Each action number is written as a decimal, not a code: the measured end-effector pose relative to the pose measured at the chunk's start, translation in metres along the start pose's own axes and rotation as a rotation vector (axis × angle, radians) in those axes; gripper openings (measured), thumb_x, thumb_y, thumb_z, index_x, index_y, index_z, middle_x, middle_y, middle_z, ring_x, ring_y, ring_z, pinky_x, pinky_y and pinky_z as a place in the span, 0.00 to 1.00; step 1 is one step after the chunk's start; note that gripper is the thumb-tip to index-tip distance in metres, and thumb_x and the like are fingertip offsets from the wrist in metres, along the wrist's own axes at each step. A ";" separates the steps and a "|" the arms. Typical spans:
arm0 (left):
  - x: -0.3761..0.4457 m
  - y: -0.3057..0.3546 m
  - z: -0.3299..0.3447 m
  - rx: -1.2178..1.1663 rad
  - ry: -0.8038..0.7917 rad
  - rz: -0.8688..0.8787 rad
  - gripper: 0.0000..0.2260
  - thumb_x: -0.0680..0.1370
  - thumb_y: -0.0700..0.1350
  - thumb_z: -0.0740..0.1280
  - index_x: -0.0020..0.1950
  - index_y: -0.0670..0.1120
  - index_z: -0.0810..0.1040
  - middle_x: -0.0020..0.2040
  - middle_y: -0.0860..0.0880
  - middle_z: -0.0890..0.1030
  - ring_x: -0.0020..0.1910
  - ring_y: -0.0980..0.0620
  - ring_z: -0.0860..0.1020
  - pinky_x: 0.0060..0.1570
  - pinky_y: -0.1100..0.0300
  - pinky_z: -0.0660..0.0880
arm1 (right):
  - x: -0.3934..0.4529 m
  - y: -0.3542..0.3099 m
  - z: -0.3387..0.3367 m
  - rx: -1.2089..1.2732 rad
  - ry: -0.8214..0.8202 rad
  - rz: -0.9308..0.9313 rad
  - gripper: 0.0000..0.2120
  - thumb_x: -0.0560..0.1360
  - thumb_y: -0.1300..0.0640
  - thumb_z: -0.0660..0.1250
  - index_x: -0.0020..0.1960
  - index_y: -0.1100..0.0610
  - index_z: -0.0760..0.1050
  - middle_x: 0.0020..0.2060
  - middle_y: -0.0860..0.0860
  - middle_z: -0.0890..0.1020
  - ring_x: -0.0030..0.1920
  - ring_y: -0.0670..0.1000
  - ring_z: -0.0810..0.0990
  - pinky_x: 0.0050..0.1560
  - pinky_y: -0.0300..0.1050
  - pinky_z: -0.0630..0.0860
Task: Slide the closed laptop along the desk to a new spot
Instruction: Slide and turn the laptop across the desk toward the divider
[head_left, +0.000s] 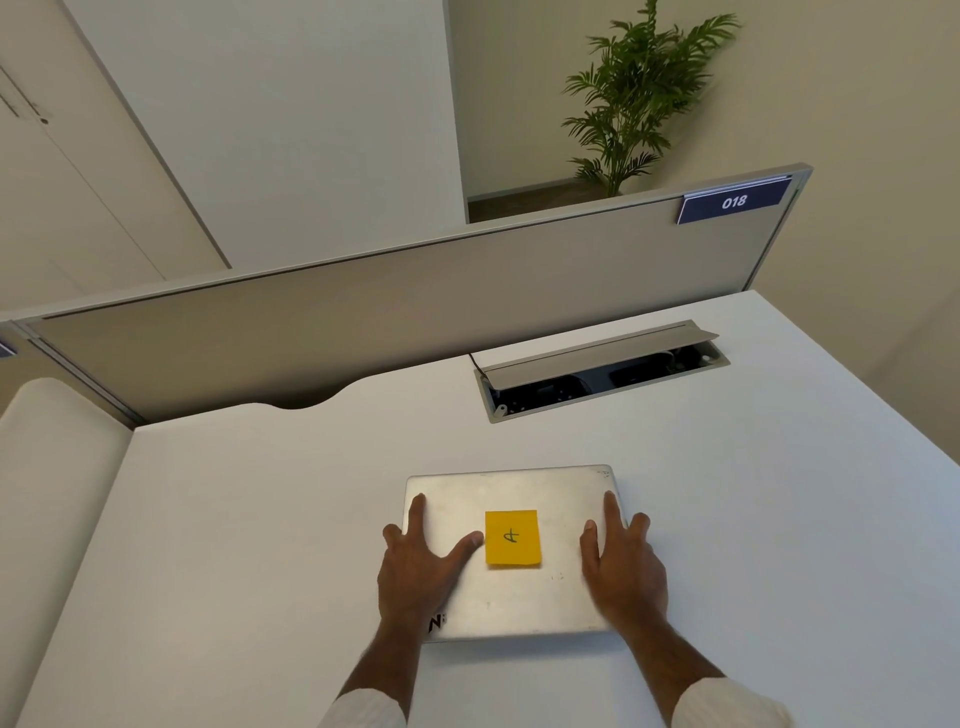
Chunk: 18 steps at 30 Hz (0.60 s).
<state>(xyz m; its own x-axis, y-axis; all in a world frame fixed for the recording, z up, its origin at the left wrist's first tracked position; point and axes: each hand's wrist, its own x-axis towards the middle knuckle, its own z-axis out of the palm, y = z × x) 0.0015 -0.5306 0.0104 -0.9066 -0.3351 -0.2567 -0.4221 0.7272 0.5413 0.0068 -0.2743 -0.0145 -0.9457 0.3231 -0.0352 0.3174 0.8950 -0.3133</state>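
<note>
A closed silver laptop (524, 592) lies flat on the white desk (234, 519), near its front middle. A yellow sticky note (512, 538) with a handwritten mark sits on the lid's centre. My left hand (421, 566) rests flat on the lid's left side, its fingers spread and its outer fingers over the left edge. On the lid's right side lies my right hand (621, 561), also flat, with the outer fingers over the right edge. Both palms press on the lid; neither hand curls around it.
An open cable hatch (602, 371) with a raised grey flap sits in the desk behind the laptop. A grey divider panel (363, 322) with a "018" label (732, 201) closes the desk's far edge. A potted palm (634, 98) stands beyond it.
</note>
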 end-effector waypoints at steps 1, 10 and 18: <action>-0.002 0.000 -0.001 -0.004 0.003 -0.004 0.51 0.59 0.84 0.60 0.76 0.63 0.54 0.53 0.52 0.65 0.54 0.41 0.80 0.50 0.47 0.77 | 0.001 -0.001 -0.002 -0.005 -0.001 -0.012 0.29 0.80 0.37 0.46 0.78 0.48 0.55 0.59 0.55 0.71 0.42 0.52 0.82 0.40 0.45 0.82; -0.028 -0.010 -0.010 -0.070 0.036 -0.084 0.50 0.60 0.84 0.60 0.76 0.63 0.52 0.55 0.52 0.65 0.56 0.41 0.79 0.50 0.47 0.77 | 0.006 -0.011 -0.010 -0.020 -0.009 -0.132 0.29 0.80 0.38 0.46 0.78 0.48 0.55 0.58 0.56 0.72 0.42 0.52 0.82 0.40 0.45 0.82; -0.037 -0.024 -0.018 -0.070 0.081 -0.139 0.50 0.60 0.83 0.61 0.77 0.63 0.52 0.57 0.50 0.66 0.55 0.41 0.80 0.52 0.46 0.78 | 0.003 -0.023 -0.001 -0.023 -0.018 -0.197 0.29 0.80 0.38 0.45 0.78 0.47 0.55 0.58 0.55 0.72 0.42 0.51 0.82 0.39 0.43 0.81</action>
<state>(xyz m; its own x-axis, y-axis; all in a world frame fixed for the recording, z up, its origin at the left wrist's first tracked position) 0.0454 -0.5462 0.0209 -0.8356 -0.4791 -0.2689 -0.5403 0.6280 0.5601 -0.0034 -0.2936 -0.0062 -0.9908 0.1351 0.0073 0.1270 0.9472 -0.2943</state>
